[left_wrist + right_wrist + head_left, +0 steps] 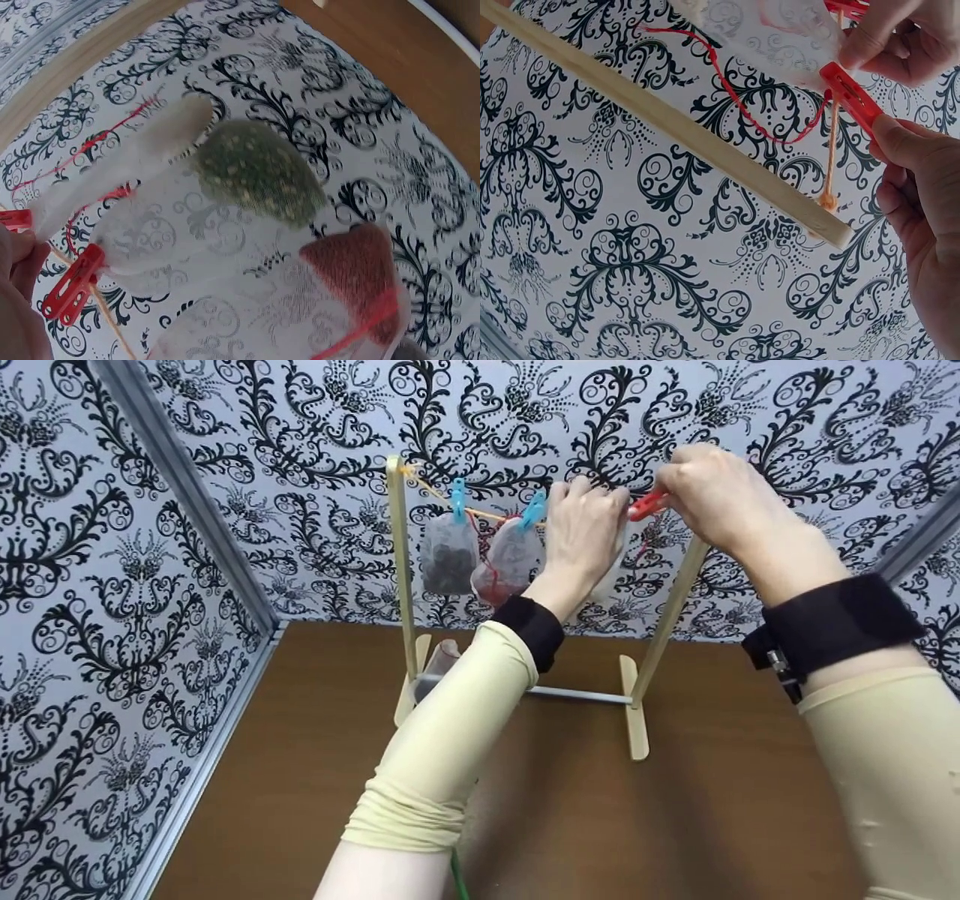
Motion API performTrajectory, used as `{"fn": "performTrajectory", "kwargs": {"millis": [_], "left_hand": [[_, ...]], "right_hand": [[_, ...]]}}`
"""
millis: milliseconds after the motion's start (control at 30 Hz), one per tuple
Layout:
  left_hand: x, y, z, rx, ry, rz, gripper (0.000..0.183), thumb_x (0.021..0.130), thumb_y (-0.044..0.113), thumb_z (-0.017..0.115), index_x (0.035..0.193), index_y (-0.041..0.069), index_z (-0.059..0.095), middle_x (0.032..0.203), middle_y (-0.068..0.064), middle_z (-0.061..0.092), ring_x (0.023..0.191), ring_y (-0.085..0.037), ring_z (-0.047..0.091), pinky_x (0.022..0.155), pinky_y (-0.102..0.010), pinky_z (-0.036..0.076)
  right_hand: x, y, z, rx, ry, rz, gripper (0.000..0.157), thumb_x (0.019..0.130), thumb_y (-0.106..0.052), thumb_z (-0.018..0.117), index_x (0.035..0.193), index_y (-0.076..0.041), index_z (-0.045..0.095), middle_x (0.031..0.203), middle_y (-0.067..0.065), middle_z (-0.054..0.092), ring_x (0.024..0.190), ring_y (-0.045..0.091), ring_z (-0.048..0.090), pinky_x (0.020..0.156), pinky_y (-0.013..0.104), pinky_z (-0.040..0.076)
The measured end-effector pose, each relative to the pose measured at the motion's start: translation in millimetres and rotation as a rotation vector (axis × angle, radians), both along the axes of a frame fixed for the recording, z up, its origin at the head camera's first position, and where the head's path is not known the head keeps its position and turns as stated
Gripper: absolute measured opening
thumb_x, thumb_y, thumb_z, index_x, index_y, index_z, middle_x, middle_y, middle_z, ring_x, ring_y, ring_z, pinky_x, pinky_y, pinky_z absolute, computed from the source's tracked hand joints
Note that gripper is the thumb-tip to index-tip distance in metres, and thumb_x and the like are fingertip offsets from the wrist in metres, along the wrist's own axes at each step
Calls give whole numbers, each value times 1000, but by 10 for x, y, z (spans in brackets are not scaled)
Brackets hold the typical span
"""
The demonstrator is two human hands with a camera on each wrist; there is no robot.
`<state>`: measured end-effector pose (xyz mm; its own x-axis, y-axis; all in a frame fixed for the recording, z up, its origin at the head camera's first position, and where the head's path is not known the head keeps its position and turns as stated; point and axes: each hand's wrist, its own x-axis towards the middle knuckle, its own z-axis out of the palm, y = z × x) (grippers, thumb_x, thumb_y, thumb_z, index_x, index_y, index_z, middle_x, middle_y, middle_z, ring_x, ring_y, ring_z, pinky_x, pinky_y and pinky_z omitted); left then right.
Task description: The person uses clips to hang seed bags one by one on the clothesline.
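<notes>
Presently, right hand (712, 499): red peg (853, 97) pinched, two o'clock in head view.
Left hand (586, 529): sheer bag (780, 45) pinched near cord (832, 154), one o'clock in right-wrist view.
Bag risk: could be dropped should only its edge be caught by the peg.
Bag look: translucent, pale-filled, red string (733, 100) trailing.

Brn tbl (337, 720); on it: wdn stand (673, 619), see-thru item (443, 658).

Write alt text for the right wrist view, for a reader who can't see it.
The right hand's grip pinches a red clothespin at the edge of a sheer bag, which the left hand's grip holds. The clothespin overlaps an orange cord knotted near the end of a wooden post, before a black-and-white patterned wall.
</notes>
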<state>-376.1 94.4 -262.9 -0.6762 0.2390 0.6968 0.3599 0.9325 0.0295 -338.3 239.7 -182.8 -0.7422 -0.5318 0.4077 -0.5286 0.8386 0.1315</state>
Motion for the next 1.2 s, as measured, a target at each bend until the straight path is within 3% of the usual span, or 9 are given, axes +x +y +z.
{"fn": "performTrajectory", "kwargs": {"millis": [200,333,533,733,900,1033,1100,1200], "left_hand": [[-11,-3,-61,0,35,-9,16,99,32,55,91,29,69,83,13,73,85,-10,56,89,-30,38],[-4,-22,-69,-31,15,14,18,99,36,55,93,29,69,87,12,75,87,-11,57,92,-31,37],[26,-38,-77,-135,11,43,20,100,35,52,99,27,70,92,11,77,89,-11,56,91,-32,36],[82,-102,-140,-165,100,28,18,100,38,54,106,28,67,97,14,74,94,-10,58,91,-31,37],[150,-233,-232,-151,232,-38,20,98,42,57,108,27,66,100,13,72,94,-10,59,89,-29,38],[179,-362,-344,-144,351,-117,18,101,35,52,103,25,67,94,11,72,88,-12,58,86,-29,39],[196,-448,-402,-144,394,-166,20,102,32,50,101,24,68,92,10,72,87,-12,59,85,-29,40],[220,-617,-484,-162,426,-260,17,100,31,53,98,21,67,90,8,71,84,-13,59,83,-30,42]], "right_hand": [[1,-56,-39,141,16,21,8,86,12,64,94,11,63,92,26,58,85,39,54,70,46,54],[2,-80,-63,185,45,45,12,86,6,68,96,11,65,90,23,56,82,36,51,68,44,53],[-8,-48,-139,85,29,65,17,90,-4,68,104,6,65,102,24,60,94,39,53,83,51,50],[-19,24,-257,-37,48,87,28,89,-1,68,116,3,65,112,24,64,101,42,60,91,54,52],[-28,56,-335,-100,71,100,45,85,1,73,128,2,60,125,25,63,116,45,58,104,55,48],[-21,80,-381,-143,111,91,57,84,0,74,137,1,53,136,28,56,124,47,54,109,57,43],[-15,90,-415,-170,165,91,59,85,0,72,139,1,50,137,28,55,124,47,52,110,56,42],[-6,95,-508,-231,315,128,53,87,-1,69,136,1,50,133,26,56,122,44,51,110,54,40]]}}
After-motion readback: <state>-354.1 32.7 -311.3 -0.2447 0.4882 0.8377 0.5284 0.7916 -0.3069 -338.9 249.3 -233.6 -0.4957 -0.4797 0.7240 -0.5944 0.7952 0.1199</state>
